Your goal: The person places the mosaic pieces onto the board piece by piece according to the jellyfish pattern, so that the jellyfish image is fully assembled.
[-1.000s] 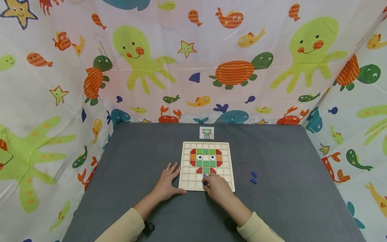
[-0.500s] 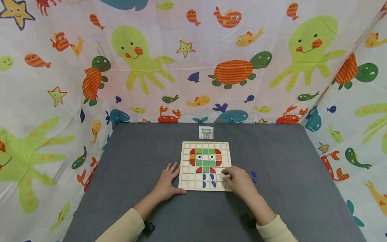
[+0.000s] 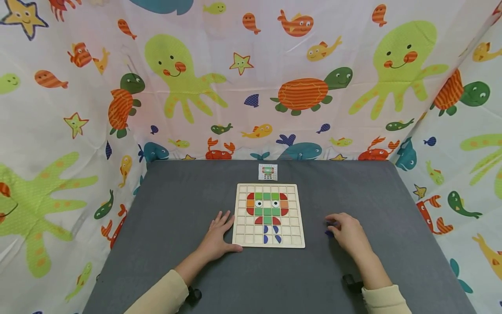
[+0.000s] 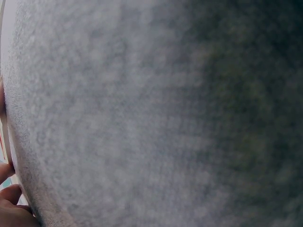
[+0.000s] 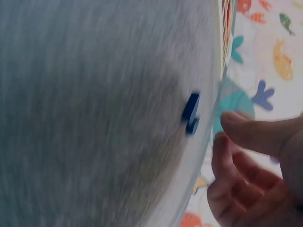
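A wooden grid board [image 3: 247, 233] lies on the table, bearing red, orange and green tiles [image 3: 267, 212], two eye tiles and several blue half-round pieces [image 3: 278, 239] in its lower rows. My left hand [image 3: 215, 237] rests along the board's left edge, fingers spread and thumb at the near left corner. To the right of the board, my right hand [image 3: 348, 232] hovers over two loose blue pieces [image 5: 191, 111]. Its bent fingers and thumb have a gap at the tips, with nothing between them. In the head view that hand partly hides the pieces.
A small picture card [image 3: 268, 172] with a matching coloured figure lies behind the board. The grey table [image 3: 188, 187] ends at a curtain [image 3: 251, 39] printed with sea animals. Dark wrist cameras sit under both forearms.
My right hand has left the board's lower rows and moved right to the loose blue pieces, uncovering the blue pieces on the grid. The left hand has stayed in place.
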A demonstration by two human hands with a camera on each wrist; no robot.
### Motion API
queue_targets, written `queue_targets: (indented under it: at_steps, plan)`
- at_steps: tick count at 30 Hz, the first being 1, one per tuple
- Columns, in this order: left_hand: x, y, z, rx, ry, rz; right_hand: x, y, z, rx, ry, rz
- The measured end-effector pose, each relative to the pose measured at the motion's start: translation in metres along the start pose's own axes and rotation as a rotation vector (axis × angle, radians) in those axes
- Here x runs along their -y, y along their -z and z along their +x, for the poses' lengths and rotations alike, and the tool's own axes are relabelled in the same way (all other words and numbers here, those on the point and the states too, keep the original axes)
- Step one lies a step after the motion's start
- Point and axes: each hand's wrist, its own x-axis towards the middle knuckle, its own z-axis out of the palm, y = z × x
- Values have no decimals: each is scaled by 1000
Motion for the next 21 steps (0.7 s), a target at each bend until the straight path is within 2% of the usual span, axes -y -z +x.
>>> queue_targets:
  at_steps: [9, 14, 21]
  plan:
    - [2, -3, 1, 0, 0, 6, -33, -2, 8, 141, 151, -3]
    - [1, -3, 2, 2, 6, 7, -41, -3, 11, 124, 182, 2]
    - [1, -2, 2, 3, 7, 9, -43, -4, 15, 115, 168, 32]
